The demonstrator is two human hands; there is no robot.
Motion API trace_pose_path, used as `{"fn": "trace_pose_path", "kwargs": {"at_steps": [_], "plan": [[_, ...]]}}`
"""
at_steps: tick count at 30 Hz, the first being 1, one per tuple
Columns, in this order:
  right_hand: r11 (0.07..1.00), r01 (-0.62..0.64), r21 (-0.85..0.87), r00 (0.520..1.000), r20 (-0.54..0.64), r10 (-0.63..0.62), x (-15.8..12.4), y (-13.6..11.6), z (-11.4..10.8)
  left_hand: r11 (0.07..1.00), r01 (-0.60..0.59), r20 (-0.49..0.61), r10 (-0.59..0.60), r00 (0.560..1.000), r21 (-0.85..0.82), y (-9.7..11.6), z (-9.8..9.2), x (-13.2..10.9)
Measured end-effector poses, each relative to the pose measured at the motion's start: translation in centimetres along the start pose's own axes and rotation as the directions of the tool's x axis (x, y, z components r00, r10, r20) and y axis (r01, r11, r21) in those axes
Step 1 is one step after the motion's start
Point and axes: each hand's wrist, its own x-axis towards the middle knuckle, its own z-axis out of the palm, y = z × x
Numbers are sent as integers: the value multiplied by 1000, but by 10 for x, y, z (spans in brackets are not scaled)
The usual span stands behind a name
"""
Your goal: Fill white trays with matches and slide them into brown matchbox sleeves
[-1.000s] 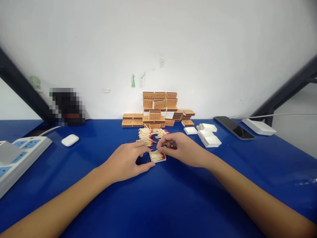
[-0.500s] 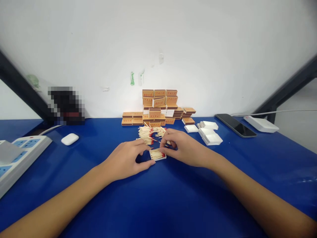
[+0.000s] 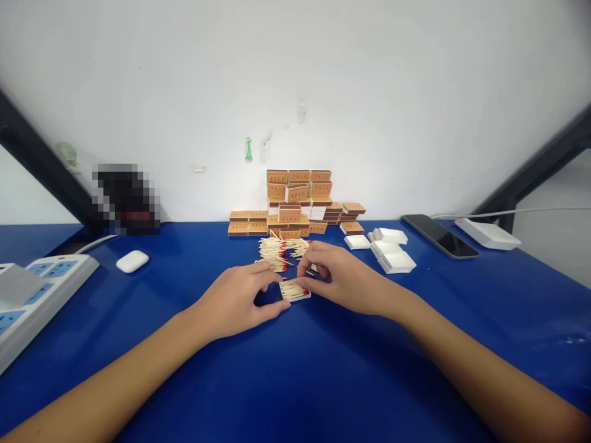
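A small white matchbox tray lies on the blue table, filled with red-tipped matches. My left hand steadies it at the left end, thumb at the near corner and fingertips at the far one. Over the tray's right end, my right hand has its thumb and forefinger drawn together at the matches; whatever is between the fingertips is too small to make out. Just beyond the hands are two piles of loose matches, the left pile larger and the right pile partly hidden by my right hand.
Orange matchboxes are stacked against the wall. To the right lie white trays, a black phone and a white flat box. On the left are a white earbud case and a power strip.
The whole view has shifted slightly downward in the picture. Both hands keep nearly the same pose at the tray, with the right fingertips still over its right end.
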Motion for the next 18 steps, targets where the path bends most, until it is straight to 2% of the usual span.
{"fn": "trace_pose_path", "kwargs": {"at_steps": [3,6,9,11,13,15,18], "plan": [[1000,13,7,1000,17,-13,0,-3,-1,1000,-2,1,2,1000,4,0,0,0],[1000,1,-16,1000,24,-1,0,0,-14,1000,-1,-5,1,1000,7,0,1,-1],[985,-107,-139,992,-77,97,-2,17,-39,1000,8,-5,-8,1000,7,0,2,-1],[921,-230,-315,965,-193,175,-5,36,-56,1000,12,-1,-12,1000,16,0,2,-1],[800,-361,-480,930,-247,271,-8,57,-67,1000,14,2,-14,1000,27,1,2,0],[715,-410,-567,912,-227,342,-10,74,-69,999,16,12,-17,1000,29,1,2,0],[715,-382,-586,920,-165,357,-9,86,-64,999,31,26,-31,999,15,1,0,-1]]}}
